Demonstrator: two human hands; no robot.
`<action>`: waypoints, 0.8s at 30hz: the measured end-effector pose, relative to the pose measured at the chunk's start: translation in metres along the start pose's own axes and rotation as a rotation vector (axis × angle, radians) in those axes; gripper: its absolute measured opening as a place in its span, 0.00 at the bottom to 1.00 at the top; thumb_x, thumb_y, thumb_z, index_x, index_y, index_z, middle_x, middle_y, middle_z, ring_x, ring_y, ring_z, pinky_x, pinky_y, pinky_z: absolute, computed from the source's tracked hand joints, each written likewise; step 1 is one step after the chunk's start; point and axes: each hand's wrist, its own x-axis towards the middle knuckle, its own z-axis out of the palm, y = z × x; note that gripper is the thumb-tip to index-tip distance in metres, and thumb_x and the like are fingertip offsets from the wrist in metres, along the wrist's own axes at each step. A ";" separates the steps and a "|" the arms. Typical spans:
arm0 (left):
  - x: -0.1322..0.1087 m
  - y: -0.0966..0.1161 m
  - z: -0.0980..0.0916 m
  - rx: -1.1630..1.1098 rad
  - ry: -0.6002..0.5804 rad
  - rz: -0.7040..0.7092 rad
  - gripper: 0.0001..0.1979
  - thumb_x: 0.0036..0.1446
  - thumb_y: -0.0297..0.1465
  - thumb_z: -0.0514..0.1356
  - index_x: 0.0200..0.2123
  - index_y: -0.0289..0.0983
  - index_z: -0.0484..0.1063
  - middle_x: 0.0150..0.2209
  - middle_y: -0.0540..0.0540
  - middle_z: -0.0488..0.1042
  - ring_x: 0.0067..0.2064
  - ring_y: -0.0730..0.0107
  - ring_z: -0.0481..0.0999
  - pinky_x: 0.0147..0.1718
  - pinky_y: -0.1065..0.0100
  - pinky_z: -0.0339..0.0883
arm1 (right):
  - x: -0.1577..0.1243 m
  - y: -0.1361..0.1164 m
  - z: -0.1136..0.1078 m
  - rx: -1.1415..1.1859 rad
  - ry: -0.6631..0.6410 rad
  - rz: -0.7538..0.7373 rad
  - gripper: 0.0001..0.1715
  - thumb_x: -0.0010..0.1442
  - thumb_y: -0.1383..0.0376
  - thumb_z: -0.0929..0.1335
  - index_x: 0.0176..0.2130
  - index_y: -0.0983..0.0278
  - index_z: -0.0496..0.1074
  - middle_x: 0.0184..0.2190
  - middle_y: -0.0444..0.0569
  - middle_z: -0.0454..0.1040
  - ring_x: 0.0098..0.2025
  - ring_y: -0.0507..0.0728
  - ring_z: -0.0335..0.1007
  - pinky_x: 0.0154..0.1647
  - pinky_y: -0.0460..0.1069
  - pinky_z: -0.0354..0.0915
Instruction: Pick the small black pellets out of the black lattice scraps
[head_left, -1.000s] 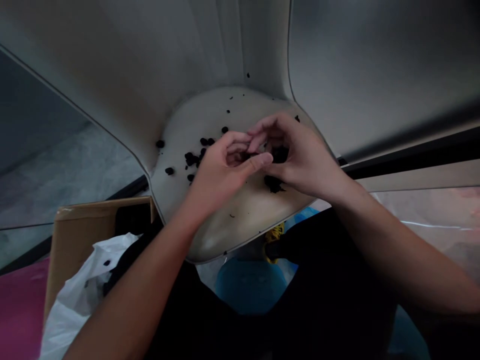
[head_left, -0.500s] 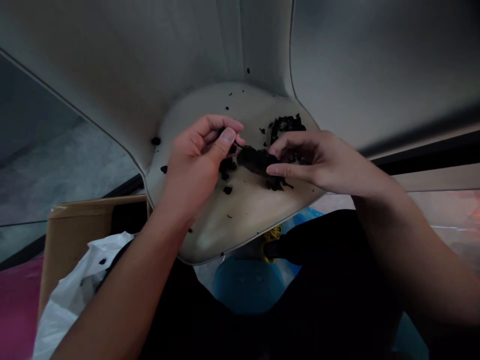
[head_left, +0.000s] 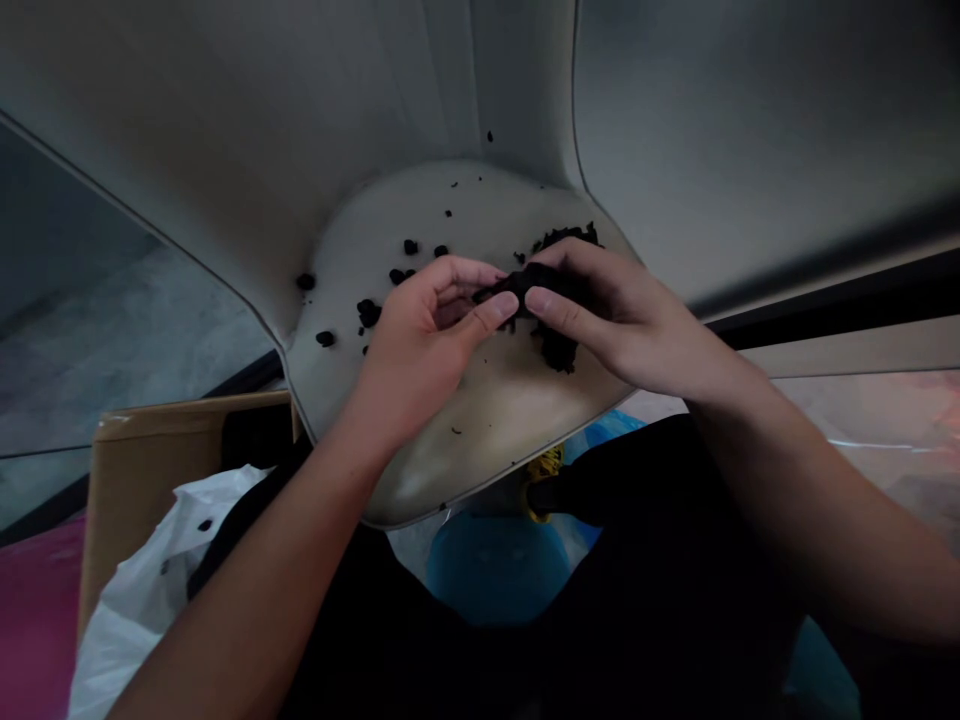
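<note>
A dark, ragged black piece (head_left: 526, 285), of a kind I cannot make out, is held between both hands above a pale seat-like surface (head_left: 427, 470). At its left end, my left hand (head_left: 424, 335) pinches it between thumb and fingers. My right hand (head_left: 626, 315) is closed around the other end, thumb on the near side. Beneath and behind the right hand lies a heap of torn black scraps (head_left: 559, 350), partly hidden. Several small round black lumps (head_left: 367, 312) lie left of my left hand, with crumbs scattered around.
High padded-looking walls (head_left: 525, 80) rise behind the surface. At lower left stands a cardboard box (head_left: 142, 480) with a white plastic bag (head_left: 142, 610) over its edge. A blue tub (head_left: 499, 570) sits below, beside a yellow mesh item (head_left: 546, 462).
My hands have drawn together, the left moving right until its fingertips nearly meet the right's. Round black lumps on the left, earlier hidden by the left hand, now show.
</note>
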 end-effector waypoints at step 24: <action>0.001 0.010 0.003 0.070 -0.091 -0.020 0.20 0.61 0.51 0.80 0.42 0.44 0.83 0.43 0.47 0.85 0.46 0.59 0.84 0.40 0.63 0.79 | -0.006 -0.011 -0.001 -0.146 -0.041 -0.181 0.22 0.72 0.50 0.79 0.33 0.59 0.77 0.27 0.42 0.74 0.30 0.53 0.65 0.34 0.52 0.60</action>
